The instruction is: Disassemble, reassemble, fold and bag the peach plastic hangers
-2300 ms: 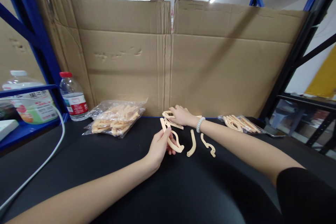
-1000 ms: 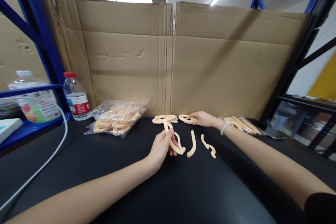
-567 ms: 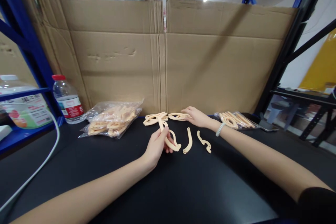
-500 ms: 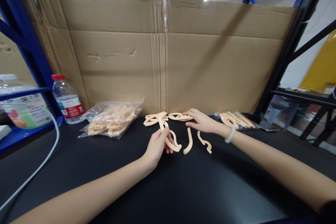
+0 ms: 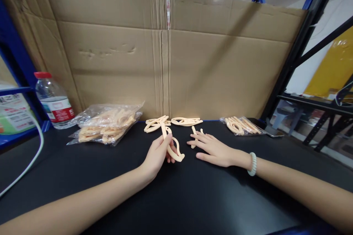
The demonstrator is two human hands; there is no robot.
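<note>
My left hand (image 5: 156, 155) is closed around beige plastic parts of a folding hanger (image 5: 176, 157), held just above the black tabletop. One long piece points up past the thumb and a curved loop sticks out to the right. My right hand (image 5: 216, 151) is palm down with its fingers spread, over two loose hanger parts. A straight beige arm (image 5: 193, 130) shows beyond and under the fingertips. Only the tip of the hook-like part (image 5: 202, 131) shows behind the knuckles. Whether the fingers press on these parts, I cannot tell.
Beige hanger bundles (image 5: 186, 121) lie along the cardboard wall (image 5: 215, 73). A clear bag of hanger parts (image 5: 109, 125) is at the left, with a red-capped bottle (image 5: 56, 102) and a white cable (image 5: 30, 169). A smaller bag (image 5: 242, 126) and a phone (image 5: 273, 132) lie at the right.
My right hand has come back from the bundles by the wall and down over the loose parts, now covering most of them. The left hand keeps its grip. The view has shifted slightly.
</note>
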